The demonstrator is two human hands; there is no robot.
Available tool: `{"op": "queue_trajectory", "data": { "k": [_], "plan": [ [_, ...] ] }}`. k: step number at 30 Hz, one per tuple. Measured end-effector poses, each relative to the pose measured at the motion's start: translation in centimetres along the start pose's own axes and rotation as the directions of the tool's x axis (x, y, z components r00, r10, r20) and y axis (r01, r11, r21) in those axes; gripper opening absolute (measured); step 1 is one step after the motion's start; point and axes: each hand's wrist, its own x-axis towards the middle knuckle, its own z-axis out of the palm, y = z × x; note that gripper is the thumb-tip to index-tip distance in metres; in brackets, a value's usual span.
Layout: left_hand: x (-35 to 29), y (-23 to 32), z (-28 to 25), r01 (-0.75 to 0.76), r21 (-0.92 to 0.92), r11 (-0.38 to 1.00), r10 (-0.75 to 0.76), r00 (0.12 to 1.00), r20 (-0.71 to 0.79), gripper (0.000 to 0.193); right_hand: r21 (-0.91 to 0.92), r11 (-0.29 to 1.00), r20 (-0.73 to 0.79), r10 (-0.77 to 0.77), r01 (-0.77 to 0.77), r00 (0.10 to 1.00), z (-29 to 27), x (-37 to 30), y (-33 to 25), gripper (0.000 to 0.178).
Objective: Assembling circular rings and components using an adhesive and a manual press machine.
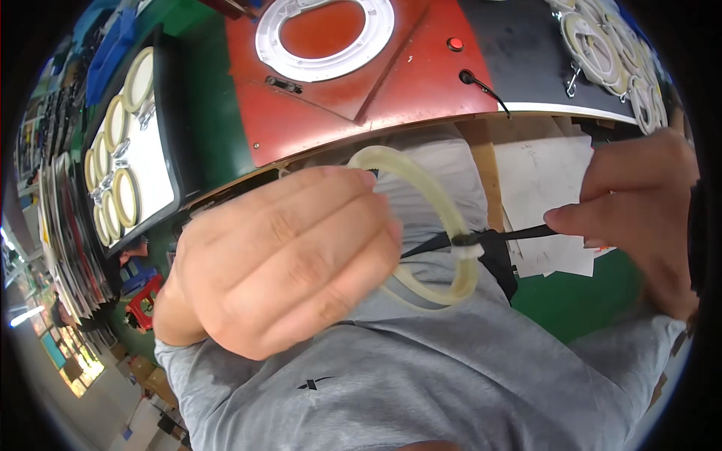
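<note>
Held up in front of my body is a translucent, yellowish rubber-like ring [430,184]. My left hand [289,259] is closed around its left side, and the fingers hide that part. On the ring's right side sits a small white piece [468,251] with a dark spot beside it. My right hand [628,214], at the right, pinches a thin black stick-like thing [526,232]. This runs left to the ring and meets it at the dark spot. I cannot tell whether it touches or only passes in front.
A red work board [421,83] bears a white round frame [383,26] and a red button [454,44]. Several rings with metal clips lie on a white-lined black tray [162,180] at the left. More rings [594,49] are heaped at the far right. Papers [545,188] hang below the bench edge.
</note>
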Motion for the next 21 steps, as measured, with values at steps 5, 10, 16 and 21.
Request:
{"op": "queue_trajectory", "data": {
  "k": [5, 10, 16, 21],
  "plan": [
    [-0.3, 0.0, -0.8, -0.091, 0.095, 0.991, 0.090, 0.996, 0.019, 0.028, 0.342, 0.937, 0.184, -0.149, 0.079, 0.971, -2.5, 4.8, 1.2, 0.023],
    [-1.6, -1.2, -3.0, 0.170, 0.006, 0.985, -0.170, 0.982, 0.079, 0.032, 0.660, 0.751, -0.398, 0.339, 0.009, 0.853, 0.4, 3.3, 8.3, 0.031],
    [-3.1, -2.2, -1.8, 0.329, -0.126, 0.936, -0.342, 0.934, -0.104, 0.030, 0.301, 0.916, -0.832, 0.388, -0.266, 0.396, 5.0, 7.0, 15.5, 0.026],
    [-2.8, -1.9, -1.0, 0.485, -0.313, 0.816, -0.551, 0.816, -0.172, 0.029, -0.114, 0.907, -0.906, 0.072, -0.405, 0.416, 6.7, 9.7, 17.8, 0.021]
  ]
}}
